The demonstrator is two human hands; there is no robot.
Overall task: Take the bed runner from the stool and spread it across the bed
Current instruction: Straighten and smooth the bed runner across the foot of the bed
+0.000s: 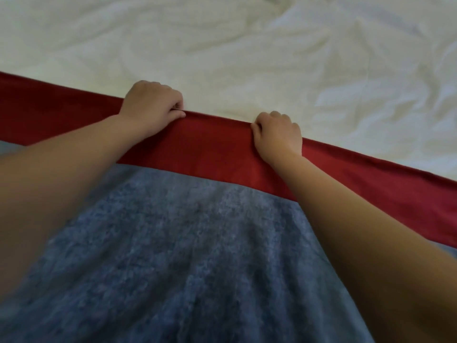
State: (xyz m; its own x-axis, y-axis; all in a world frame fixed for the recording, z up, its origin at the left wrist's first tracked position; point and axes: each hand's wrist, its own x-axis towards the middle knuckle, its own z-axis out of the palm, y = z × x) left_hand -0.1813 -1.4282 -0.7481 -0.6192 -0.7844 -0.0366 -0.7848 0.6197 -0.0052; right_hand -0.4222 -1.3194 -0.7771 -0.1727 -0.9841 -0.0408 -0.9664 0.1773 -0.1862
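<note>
1. red-edged bed runner w/ blue-grey body lies across white bed, running left to right.
2. my left hand pinches its far red edge.
3. my right hand grips same edge, near the left one, fingers curled.

Bed runner across white bed
Blue-grey, red-bordered; far edge straight between left grip and right grip.
</note>
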